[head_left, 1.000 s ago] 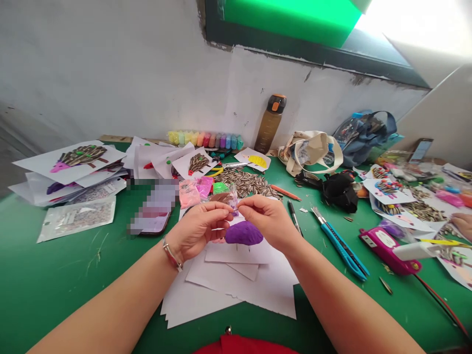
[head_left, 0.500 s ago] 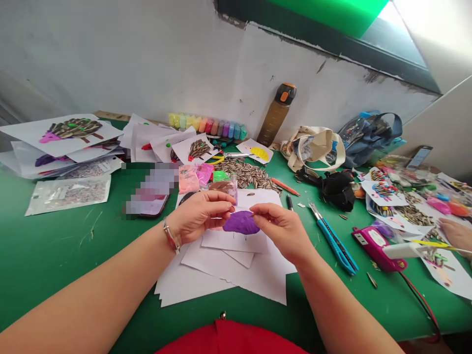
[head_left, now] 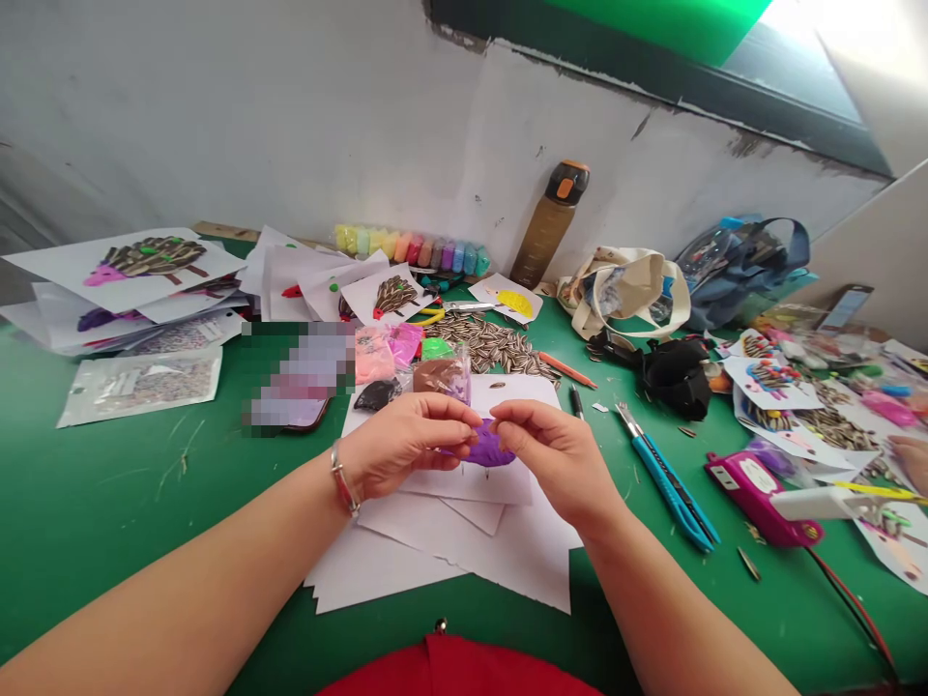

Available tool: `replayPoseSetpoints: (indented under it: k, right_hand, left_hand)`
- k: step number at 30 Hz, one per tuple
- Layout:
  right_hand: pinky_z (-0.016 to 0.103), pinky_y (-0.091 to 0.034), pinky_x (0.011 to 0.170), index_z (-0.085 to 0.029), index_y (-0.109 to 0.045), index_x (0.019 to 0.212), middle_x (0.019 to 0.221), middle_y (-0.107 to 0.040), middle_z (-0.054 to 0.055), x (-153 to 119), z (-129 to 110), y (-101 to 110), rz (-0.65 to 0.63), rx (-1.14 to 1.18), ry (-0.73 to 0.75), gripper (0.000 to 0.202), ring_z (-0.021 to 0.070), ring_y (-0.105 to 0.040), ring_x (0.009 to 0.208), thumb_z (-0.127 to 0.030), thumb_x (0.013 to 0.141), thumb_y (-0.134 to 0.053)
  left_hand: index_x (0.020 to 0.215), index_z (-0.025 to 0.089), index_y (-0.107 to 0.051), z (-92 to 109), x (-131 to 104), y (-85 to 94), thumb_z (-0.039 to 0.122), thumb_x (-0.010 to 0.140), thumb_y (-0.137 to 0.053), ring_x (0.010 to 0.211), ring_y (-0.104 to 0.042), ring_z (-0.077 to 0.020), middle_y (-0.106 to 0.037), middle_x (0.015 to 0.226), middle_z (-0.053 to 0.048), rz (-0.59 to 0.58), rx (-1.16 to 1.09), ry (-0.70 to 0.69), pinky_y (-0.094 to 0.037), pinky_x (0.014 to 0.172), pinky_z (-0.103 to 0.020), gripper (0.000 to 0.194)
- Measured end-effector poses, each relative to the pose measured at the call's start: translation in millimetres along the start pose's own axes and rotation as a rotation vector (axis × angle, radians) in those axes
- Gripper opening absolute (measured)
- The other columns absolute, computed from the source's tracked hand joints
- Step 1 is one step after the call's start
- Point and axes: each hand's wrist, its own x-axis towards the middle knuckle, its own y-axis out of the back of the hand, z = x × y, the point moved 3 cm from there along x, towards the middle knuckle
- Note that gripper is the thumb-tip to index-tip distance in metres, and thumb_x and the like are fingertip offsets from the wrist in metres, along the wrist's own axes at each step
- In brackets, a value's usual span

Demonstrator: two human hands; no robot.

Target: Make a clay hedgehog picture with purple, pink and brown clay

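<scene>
Fingertips pinched together, my left hand (head_left: 406, 440) hovers over the left side of a purple clay shape (head_left: 493, 449), partly covering it. My right hand (head_left: 558, 459) faces it from the other side, also in a pinch, with the two sets of fingertips almost meeting. Whatever lies between the fingers is too small or too hidden to name. The purple shape is flat and rounded, pressed onto white paper (head_left: 500, 570) in a loose stack, with short drawn lines beneath it. Behind the hands are a bag of brown clay (head_left: 435, 377) and a heap of striped sunflower seeds (head_left: 500, 343).
Finished seed hedgehog pictures (head_left: 152, 256) are piled at left. A phone (head_left: 304, 387), blue utility knife (head_left: 671, 483), black pen (head_left: 576, 401), orange pencil (head_left: 569, 369), bottle (head_left: 547, 227) and magenta glue device (head_left: 761, 498) surround the papers. Another person's hand shows at the right edge.
My left hand has moved right, bringing its fingertips close to my right hand's and covering more of the purple clay. The view has shifted slightly.
</scene>
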Motion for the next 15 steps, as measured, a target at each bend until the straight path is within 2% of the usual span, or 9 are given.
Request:
replayPoseSetpoints:
  k: [8,15]
  right_hand:
    - [0.027,-0.050,0.066,-0.022,-0.070,0.090,0.082,-0.067,0.001,0.4,-1.4,1.3,0.022,-0.035,0.026,0.013,0.0149,-0.060,0.074,-0.031,0.086,-0.062]
    - [0.029,-0.049,0.073,-0.023,-0.070,0.090,0.089,-0.067,0.002,-0.9,-5.1,-2.4,0.006,-0.110,0.116,0.011,0.0159,-0.060,0.082,-0.026,0.087,-0.060]
  left_hand:
    - [0.074,0.015,-0.068,-1.8,1.2,-3.8,0.032,0.073,-0.076,0.068,-0.054,-0.0118,-0.057,0.073,0.000,-0.058,0.033,-0.054,-0.044,0.064,-0.025,0.018]
    - [0.076,0.015,-0.070,-4.2,1.6,-6.2,0.036,0.073,-0.076,0.067,-0.052,-0.0119,-0.058,0.074,-0.001,-0.042,0.018,-0.054,-0.041,0.063,-0.026,0.022]
